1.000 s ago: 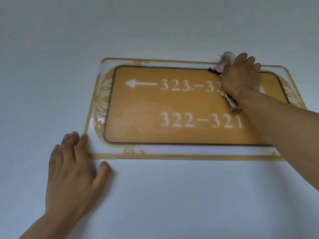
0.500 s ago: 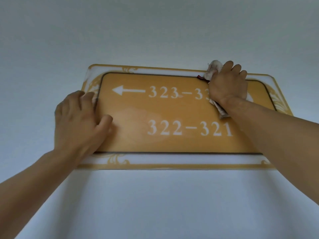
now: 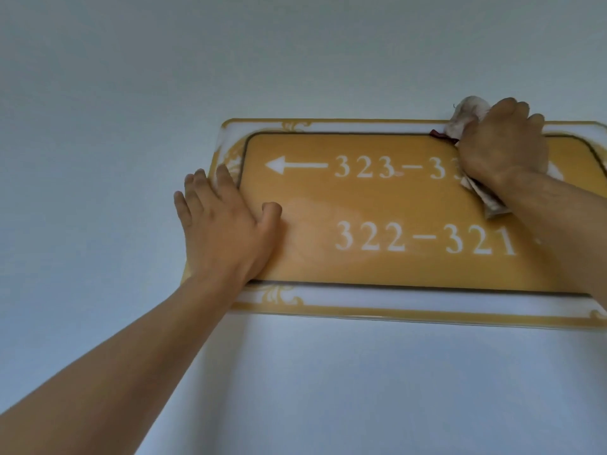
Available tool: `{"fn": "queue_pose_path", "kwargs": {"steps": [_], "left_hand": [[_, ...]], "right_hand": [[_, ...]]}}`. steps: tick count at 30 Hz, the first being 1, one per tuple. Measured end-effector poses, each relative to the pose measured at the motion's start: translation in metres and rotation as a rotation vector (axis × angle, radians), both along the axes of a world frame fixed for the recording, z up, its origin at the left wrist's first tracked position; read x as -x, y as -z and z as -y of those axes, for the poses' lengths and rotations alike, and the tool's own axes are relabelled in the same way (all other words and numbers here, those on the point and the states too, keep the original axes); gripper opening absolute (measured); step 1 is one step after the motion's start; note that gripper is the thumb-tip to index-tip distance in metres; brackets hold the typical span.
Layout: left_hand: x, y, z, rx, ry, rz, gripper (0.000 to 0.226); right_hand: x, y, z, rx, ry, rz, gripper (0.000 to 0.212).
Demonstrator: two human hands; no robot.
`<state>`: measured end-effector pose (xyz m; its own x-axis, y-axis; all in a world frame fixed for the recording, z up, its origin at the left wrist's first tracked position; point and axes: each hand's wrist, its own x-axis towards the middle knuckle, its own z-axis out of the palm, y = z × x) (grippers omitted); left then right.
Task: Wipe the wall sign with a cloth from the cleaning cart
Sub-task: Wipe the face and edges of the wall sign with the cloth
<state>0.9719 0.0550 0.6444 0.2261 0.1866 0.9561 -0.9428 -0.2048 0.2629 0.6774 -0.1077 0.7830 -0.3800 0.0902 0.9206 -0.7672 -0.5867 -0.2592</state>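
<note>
A yellow wall sign (image 3: 377,205) with a white arrow and room numbers hangs on the white wall, framed by a clear border with gold ornaments. My right hand (image 3: 502,146) presses a crumpled whitish cloth (image 3: 466,116) against the sign's upper right part; the cloth sticks out above the fingers and below the wrist. My left hand (image 3: 223,221) lies flat, fingers spread, on the sign's left edge, holding nothing. The sign's right end runs out of view.
Plain white wall (image 3: 295,389) surrounds the sign on all sides. A pale smear mark shows on the sign's lower left face (image 3: 315,221), beside my left thumb.
My left hand rose from the wall below the sign's lower left corner onto the sign's left edge. My right hand with the cloth stayed at the sign's upper right.
</note>
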Motion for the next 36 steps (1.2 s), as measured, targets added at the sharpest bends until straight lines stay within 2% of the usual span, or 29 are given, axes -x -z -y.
{"fn": "queue_pose_path", "kwargs": {"steps": [6,14,17,22,27,32,34,36], "left_hand": [[0.004,0.005,-0.001,-0.019,0.043,-0.002,0.081],[-0.056,0.032,-0.040,-0.161,0.225,0.207,0.078],[-0.079,0.046,-0.052,-0.203,0.161,0.283,0.071],[-0.100,0.051,-0.051,0.014,0.212,0.115,0.067],[-0.107,0.050,-0.047,0.008,0.123,0.164,0.057],[-0.104,0.048,-0.050,0.024,0.145,0.160,0.054],[-0.103,0.048,-0.052,0.015,0.148,0.155,0.054],[-0.103,0.049,-0.053,-0.005,0.146,0.166,0.052]], "right_hand": [[-0.030,-0.009,-0.021,-0.034,-0.039,-0.017,0.048],[-0.118,-0.021,-0.067,0.050,-0.046,-0.114,0.037],[-0.153,-0.023,-0.085,0.088,-0.046,-0.165,0.036],[-0.224,-0.017,-0.124,0.159,-0.062,-0.286,0.035],[-0.293,0.005,-0.164,0.229,-0.075,-0.403,0.036],[-0.345,0.032,-0.186,0.313,-0.114,-0.538,0.032],[-0.348,0.036,-0.190,0.327,-0.170,-0.582,0.030],[-0.339,0.038,-0.191,0.323,-0.323,-0.638,0.030]]}}
